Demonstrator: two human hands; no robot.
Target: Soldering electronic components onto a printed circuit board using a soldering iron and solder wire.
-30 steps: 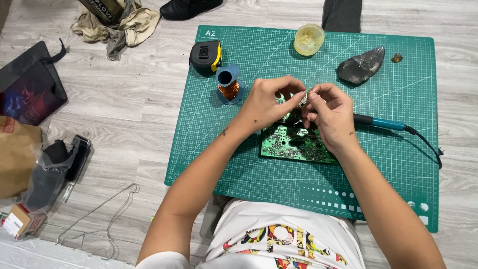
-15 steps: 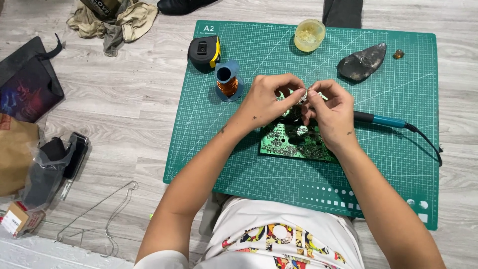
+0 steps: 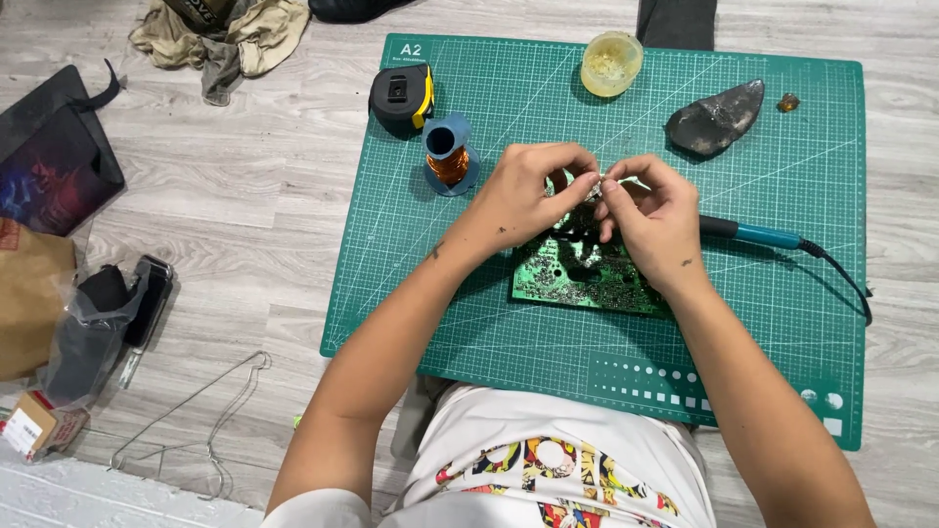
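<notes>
A green circuit board (image 3: 577, 279) lies on the green cutting mat (image 3: 509, 323), solder side up. Both my hands hover over its far edge. My left hand (image 3: 533, 191) and my right hand (image 3: 650, 215) pinch a thin silvery wire (image 3: 604, 180) between their fingertips, the ends meeting just above the board. A blue-handled soldering iron (image 3: 758, 235) lies on the mat to the right, partly under my right hand; its tip is hidden.
On the mat: a spool of copper wire (image 3: 448, 156), a black-and-yellow tape measure (image 3: 401, 98), a small yellowish cup (image 3: 611, 64), a dark stone-like lump (image 3: 714, 117). On the floor to the left are a black bag (image 3: 54, 156), a plastic-wrapped item (image 3: 98, 323), bent wire (image 3: 186, 420), rags (image 3: 225, 34).
My hands stay together over the board with only slight finger movement. The view has shifted a little.
</notes>
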